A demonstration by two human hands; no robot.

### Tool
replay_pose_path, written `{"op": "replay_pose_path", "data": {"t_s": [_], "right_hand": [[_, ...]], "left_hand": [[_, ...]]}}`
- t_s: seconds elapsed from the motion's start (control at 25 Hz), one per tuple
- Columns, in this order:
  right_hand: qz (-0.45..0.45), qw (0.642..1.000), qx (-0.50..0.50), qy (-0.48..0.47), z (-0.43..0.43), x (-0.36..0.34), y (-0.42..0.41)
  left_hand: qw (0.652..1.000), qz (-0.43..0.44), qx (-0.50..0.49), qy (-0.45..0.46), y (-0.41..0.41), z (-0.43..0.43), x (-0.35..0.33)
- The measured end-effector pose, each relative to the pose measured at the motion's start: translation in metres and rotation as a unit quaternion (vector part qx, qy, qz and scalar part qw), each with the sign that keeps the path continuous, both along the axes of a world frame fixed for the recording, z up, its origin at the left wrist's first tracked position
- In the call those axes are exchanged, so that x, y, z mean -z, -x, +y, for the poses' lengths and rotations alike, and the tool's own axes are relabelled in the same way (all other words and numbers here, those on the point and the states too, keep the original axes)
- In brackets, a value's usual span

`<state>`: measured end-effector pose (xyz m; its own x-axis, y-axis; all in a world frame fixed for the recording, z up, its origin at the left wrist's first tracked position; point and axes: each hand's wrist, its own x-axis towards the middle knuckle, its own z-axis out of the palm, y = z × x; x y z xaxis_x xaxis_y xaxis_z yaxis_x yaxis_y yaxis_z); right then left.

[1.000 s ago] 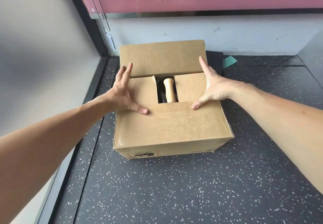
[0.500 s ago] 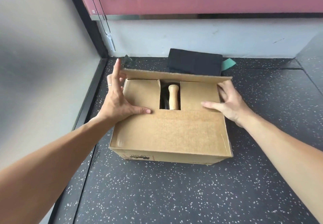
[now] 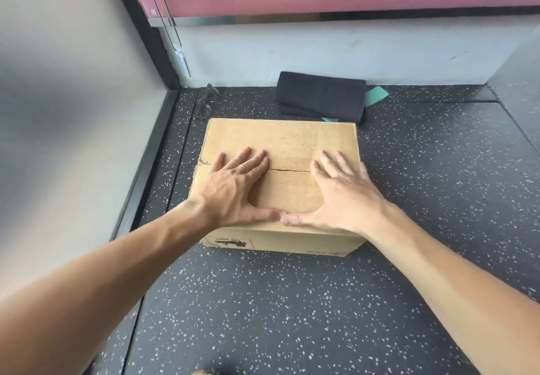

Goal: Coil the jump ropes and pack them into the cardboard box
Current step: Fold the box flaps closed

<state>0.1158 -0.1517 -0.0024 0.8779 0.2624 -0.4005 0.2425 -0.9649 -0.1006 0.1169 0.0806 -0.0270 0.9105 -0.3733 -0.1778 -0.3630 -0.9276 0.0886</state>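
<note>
Box: I see the cardboard box [image 3: 280, 140] with flaps shut.
Left hand [image 3: 236, 187]: flat on its lid, fingers straight.
Right hand [image 3: 342, 193]: likewise, thumbs touching.

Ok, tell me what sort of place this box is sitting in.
Likely a corner of a gym or exercise room, though that's not certain. The cardboard box sits on dark speckled rubber-looking flooring, and a folded black pad with a teal strip under it lies by the wall.

cardboard box [image 3: 280, 140] label [image 3: 230, 242], print unreadable
</note>
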Motion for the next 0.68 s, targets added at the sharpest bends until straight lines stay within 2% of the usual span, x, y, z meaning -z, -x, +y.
{"op": "replay_pose_path", "data": {"t_s": [0.08, 0.24, 0.32, 0.48, 0.68], "right_hand": [[0.048, 0.997, 0.007, 0.063, 0.01, 0.004, -0.006], [0.091, 0.992, 0.039, 0.071, 0.019, 0.007, -0.009], [0.049, 0.998, 0.042, 0.022, 0.014, 0.006, 0.003], [-0.093, 0.993, 0.055, -0.048, 0.001, 0.023, 0.052], [-0.123, 0.987, 0.093, -0.051, -0.007, 0.032, 0.074]], "left_hand": [[0.998, 0.034, 0.0, -0.048, -0.001, -0.004, 0.0], [0.993, 0.07, -0.014, -0.096, 0.001, -0.012, -0.005], [0.994, 0.06, -0.031, -0.081, 0.007, -0.018, -0.007], [0.996, -0.003, -0.083, 0.027, 0.034, -0.021, -0.002], [0.995, -0.096, -0.024, 0.01, 0.062, -0.005, 0.013]]}}
